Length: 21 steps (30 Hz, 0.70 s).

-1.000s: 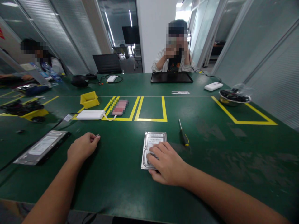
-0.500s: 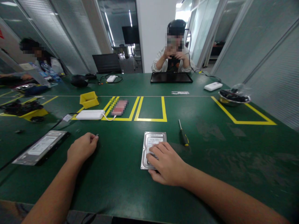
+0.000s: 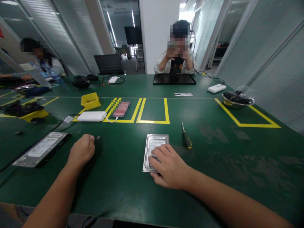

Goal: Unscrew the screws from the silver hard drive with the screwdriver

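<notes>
- A silver hard drive [image 3: 155, 146] lies flat on the green surface [image 3: 123, 177], label up, its near end covered.
- A tiny screw [image 3: 97, 137] rests left of it, well apart.

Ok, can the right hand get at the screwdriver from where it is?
Probably yes. The right hand rests on the hard drive, and the screwdriver lies just beyond and to its right on bare green table, with nothing between them.

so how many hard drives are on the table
2. One hard drive lies in front of the person, under the right hand. The second hard drive lies at the table's left edge, beyond the left hand. Clutter at far left may hide more.
</notes>
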Each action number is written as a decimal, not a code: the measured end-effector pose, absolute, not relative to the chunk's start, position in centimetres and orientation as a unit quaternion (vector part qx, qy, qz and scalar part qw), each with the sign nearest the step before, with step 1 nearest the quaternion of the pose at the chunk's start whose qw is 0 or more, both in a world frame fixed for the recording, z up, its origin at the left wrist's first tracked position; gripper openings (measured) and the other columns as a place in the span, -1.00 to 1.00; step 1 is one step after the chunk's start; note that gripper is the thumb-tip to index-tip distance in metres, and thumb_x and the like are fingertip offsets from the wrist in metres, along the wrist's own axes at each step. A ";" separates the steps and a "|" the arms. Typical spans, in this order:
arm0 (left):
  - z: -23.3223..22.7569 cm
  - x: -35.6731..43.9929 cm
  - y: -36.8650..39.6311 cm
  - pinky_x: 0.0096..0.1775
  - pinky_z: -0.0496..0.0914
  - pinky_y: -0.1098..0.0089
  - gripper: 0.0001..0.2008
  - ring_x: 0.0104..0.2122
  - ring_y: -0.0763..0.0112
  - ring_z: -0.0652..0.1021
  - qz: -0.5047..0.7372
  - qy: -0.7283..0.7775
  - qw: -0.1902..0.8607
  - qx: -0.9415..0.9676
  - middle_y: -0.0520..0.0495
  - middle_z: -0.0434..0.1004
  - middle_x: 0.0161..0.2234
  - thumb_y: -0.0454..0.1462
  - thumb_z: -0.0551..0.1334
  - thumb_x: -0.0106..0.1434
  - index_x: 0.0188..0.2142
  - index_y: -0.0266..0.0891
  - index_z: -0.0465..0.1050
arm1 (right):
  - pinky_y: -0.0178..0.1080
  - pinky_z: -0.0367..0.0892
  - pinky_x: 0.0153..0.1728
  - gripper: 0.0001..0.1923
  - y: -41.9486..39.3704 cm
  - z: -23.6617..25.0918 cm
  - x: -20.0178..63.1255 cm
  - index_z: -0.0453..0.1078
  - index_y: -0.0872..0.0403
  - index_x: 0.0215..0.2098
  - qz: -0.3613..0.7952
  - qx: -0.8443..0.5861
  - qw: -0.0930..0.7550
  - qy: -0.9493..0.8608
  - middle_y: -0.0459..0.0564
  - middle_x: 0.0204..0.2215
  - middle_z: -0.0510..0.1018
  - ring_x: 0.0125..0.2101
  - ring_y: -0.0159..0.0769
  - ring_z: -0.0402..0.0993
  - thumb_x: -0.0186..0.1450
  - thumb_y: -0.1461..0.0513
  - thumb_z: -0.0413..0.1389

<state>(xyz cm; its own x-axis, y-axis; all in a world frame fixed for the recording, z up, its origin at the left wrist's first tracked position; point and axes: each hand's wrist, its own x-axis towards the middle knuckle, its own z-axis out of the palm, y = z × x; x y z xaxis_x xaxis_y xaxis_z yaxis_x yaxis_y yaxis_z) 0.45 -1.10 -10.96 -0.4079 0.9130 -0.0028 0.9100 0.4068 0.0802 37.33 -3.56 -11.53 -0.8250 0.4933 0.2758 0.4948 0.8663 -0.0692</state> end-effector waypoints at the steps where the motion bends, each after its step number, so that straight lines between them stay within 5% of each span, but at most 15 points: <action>1: -10.9 0.6 -1.2 -0.31 0.26 0.33 -0.71 -0.27 0.16 0.47 0.046 0.835 0.021 0.548 -0.14 0.40 -0.30 -0.15 -0.19 0.43 -0.34 -0.19 0.14 | 0.04 0.16 0.05 -0.68 -3.6 -11.5 37.3 0.36 0.10 -0.07 -0.003 -0.258 0.144 -0.955 0.12 -0.12 0.42 -0.05 -0.03 0.26 0.31 0.07 0.04; 9: -10.2 3.0 -0.5 -0.36 0.20 0.34 -0.67 -0.45 0.29 0.41 0.137 0.738 0.062 0.658 -0.01 0.30 -0.51 -0.09 -0.13 0.40 -0.43 -0.16 0.15 | 0.04 0.16 0.05 -0.67 -3.5 -11.5 37.4 0.36 0.10 -0.06 0.000 -0.259 0.143 -0.955 0.12 -0.10 0.43 -0.04 -0.02 0.26 0.31 0.08 0.04; 21: -7.1 13.2 0.0 -0.28 0.31 0.35 -0.63 -0.40 0.32 0.44 0.311 0.550 0.239 0.737 -0.03 0.40 -0.46 -0.04 -0.09 0.43 -0.36 -0.20 0.26 | 0.06 0.15 0.07 -0.65 -3.6 -11.4 37.4 0.36 0.10 -0.04 -0.003 -0.260 0.138 -0.956 0.13 -0.09 0.43 -0.02 -0.01 0.26 0.31 0.07 0.04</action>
<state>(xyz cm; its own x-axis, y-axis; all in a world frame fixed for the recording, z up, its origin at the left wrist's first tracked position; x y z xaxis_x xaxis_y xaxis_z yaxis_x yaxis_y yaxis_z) 13.21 0.05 -7.11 0.2017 0.9598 0.1950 0.6629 -0.2803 0.6942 37.41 -3.58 -11.41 -0.8273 0.4952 0.2652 0.4971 0.8653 -0.0649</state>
